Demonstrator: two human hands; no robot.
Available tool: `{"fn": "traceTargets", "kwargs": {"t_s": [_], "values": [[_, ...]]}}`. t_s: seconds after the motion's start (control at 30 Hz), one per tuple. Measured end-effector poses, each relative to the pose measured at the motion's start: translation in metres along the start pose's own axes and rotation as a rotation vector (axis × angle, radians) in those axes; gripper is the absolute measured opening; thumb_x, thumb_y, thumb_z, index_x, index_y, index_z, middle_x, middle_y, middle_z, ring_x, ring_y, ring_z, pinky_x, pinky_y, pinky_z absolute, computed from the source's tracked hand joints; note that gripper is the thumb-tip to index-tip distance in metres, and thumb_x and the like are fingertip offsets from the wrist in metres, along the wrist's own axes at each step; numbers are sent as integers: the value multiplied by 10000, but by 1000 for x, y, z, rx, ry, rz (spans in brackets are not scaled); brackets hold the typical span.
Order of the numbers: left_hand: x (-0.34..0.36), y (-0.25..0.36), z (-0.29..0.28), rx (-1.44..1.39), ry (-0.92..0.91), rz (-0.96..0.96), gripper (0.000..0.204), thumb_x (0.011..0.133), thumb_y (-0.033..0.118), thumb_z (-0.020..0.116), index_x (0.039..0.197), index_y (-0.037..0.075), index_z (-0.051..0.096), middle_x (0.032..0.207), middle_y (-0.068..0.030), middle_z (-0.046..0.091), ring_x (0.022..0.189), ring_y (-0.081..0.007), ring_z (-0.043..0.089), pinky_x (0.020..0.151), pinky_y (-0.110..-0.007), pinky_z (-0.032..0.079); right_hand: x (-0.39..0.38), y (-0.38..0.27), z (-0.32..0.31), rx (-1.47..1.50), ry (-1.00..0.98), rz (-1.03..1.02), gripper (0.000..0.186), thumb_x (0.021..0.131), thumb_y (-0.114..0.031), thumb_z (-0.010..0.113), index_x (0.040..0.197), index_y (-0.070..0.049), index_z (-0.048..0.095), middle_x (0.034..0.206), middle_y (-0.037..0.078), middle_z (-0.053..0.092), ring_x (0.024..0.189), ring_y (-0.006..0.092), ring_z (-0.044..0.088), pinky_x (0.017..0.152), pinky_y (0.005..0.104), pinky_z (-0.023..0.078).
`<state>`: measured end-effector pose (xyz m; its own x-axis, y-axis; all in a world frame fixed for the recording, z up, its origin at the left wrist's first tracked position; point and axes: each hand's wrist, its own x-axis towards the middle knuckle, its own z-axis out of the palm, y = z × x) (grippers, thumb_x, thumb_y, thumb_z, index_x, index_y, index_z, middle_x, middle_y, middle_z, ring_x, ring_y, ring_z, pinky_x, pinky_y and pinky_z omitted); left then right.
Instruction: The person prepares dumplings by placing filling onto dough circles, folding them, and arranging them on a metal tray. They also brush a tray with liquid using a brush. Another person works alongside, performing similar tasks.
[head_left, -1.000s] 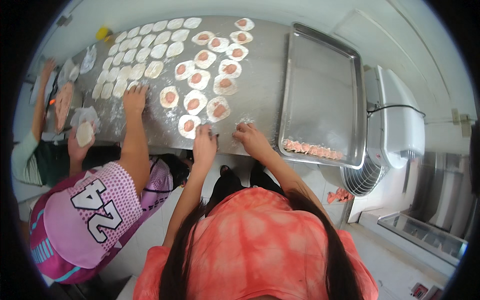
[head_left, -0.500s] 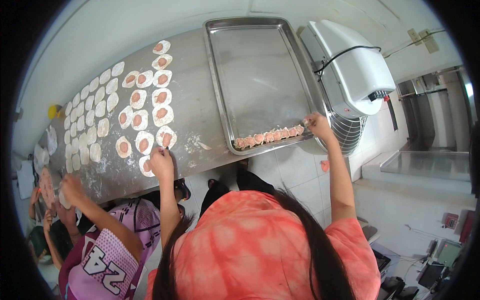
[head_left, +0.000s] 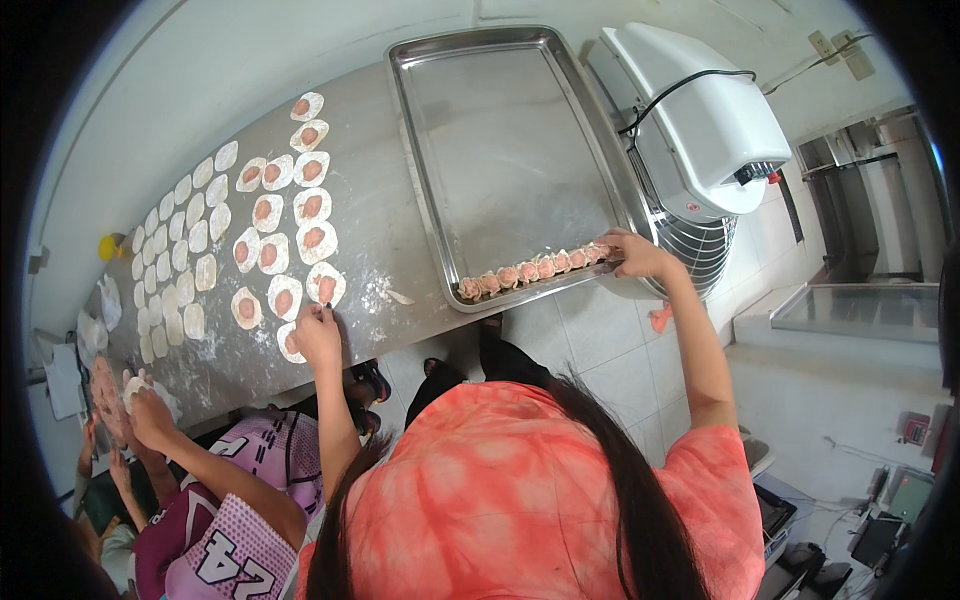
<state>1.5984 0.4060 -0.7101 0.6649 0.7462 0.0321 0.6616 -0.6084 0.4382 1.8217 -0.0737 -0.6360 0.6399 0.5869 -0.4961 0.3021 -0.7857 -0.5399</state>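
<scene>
My left hand is at the near edge of the metal table, closed on a thin, dark-tipped tool whose full shape is hidden. Its tip is by a round dough wrapper topped with pink meat filling. Beneath that hand lies another filled wrapper, partly covered. At the right end of a row of open-topped dumplings, my right hand has its fingers closed around a dumpling, mostly hidden. The row lies along the near side of a large metal tray.
Several filled wrappers stand in columns left of the tray, with plain wrappers beyond them. A white machine with a wire guard stands at the right. At the lower left, a co-worker's hand is near a mass of pink filling.
My right hand has lowered the dumpling to the end of the row in the tray. My left hand stays near the same wrapper. The co-worker's hand has shifted slightly.
</scene>
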Motion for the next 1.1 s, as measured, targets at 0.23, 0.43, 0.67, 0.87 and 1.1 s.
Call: {"fn": "traceTargets", "kwargs": {"t_s": [0.23,0.43,0.67,0.87,1.1], "values": [[-3,4,-2,-28,-24,-10,166,775,137,602,835,-16,584,777,-160,612,719,-318,601,642,-406,452,-5,0,13,-16,115,10,694,516,57,690,1182,15,499,1136,144,541,980,272,565,867,307,459],[-2,-3,0,-10,8,27,180,769,155,610,828,-15,610,711,-144,628,668,-290,616,624,-376,464,-6,-2,15,-81,181,-66,668,509,65,689,1154,2,529,1118,154,553,986,287,563,870,314,455],[-5,-1,-5,-69,-66,-26,177,778,158,601,834,-10,596,784,-166,615,714,-326,598,647,-404,454,-5,-1,15,14,199,12,631,485,74,680,1102,16,558,1060,154,582,946,283,582,828,313,472],[-2,-8,2,-99,-62,30,186,775,155,607,846,-17,604,788,-179,620,710,-322,603,648,-401,458,13,20,-4,-143,230,-40,503,532,70,577,1031,10,599,925,169,616,892,317,592,773,347,477],[-6,-14,1,-78,-20,44,185,769,147,604,823,-30,604,709,-158,628,656,-292,613,620,-367,461,11,-77,31,-386,221,-86,715,579,-102,673,1257,-81,444,1354,177,319,1289,361,241,1040,529,194]]}}
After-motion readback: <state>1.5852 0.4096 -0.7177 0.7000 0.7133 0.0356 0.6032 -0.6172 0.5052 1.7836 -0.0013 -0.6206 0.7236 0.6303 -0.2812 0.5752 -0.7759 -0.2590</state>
